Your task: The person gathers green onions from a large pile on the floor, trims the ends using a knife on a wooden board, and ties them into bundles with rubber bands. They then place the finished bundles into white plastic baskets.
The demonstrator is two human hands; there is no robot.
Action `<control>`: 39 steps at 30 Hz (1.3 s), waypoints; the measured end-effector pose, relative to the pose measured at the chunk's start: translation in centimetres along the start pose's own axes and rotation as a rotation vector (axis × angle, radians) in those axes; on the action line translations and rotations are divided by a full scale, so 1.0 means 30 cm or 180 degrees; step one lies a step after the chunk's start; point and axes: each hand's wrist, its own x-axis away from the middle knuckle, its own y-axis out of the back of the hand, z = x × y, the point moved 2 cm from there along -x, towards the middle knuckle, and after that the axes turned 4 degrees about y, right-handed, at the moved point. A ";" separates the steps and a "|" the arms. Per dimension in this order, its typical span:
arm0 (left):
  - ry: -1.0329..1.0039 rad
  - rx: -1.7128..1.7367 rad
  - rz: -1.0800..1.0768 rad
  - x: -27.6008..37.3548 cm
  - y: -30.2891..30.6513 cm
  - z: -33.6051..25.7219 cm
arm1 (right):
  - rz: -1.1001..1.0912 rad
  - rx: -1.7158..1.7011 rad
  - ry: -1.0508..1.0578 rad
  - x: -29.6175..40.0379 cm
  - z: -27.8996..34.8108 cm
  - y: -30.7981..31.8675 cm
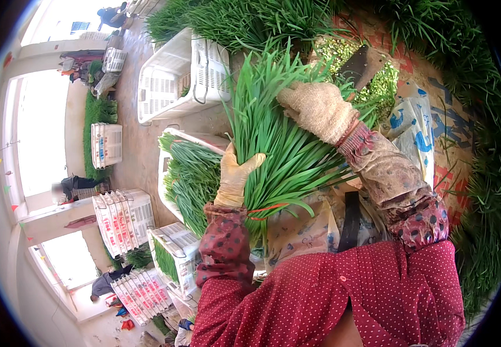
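Note:
My left hand [235, 173], in a pale rubber glove, grips a large bundle of long green garlic chives [272, 139], thumb across the leaves. An orange-red tie [270, 209] circles the bundle near my body. My right hand [317, 108], in a fuzzy beige knit glove, lies on the leaves farther up with curled fingers. Its palm is hidden, so whether it grips leaves is unclear. Just beyond it a dark, wide knife blade [354, 65] rests among short pale-green stem trimmings [378, 89].
At my left stand a white plastic crate [161, 169] filled with chive bundles and another white crate [213, 71] showing its slotted inside. Loose chives [250, 21] heap along the far and right sides. A whale-printed plastic sheet [411, 134] lies at right. Other people [77, 186] are farther left.

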 end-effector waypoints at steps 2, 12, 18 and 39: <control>-0.0056 0.0014 0.0071 -0.005 -0.001 0.004 | -0.0545 -0.0424 0.0067 0.008 -0.021 -0.018; -0.0028 -0.0354 -0.0019 -0.012 -0.014 0.001 | -0.1641 -0.1596 -0.1081 0.076 -0.059 0.113; -0.0003 -0.0362 0.0077 -0.016 -0.043 -0.007 | -0.0776 0.0015 0.0358 0.021 0.071 0.125; -0.0134 -0.0643 0.0180 -0.022 -0.087 -0.037 | 0.0129 0.0179 -0.0681 0.146 -0.051 -0.023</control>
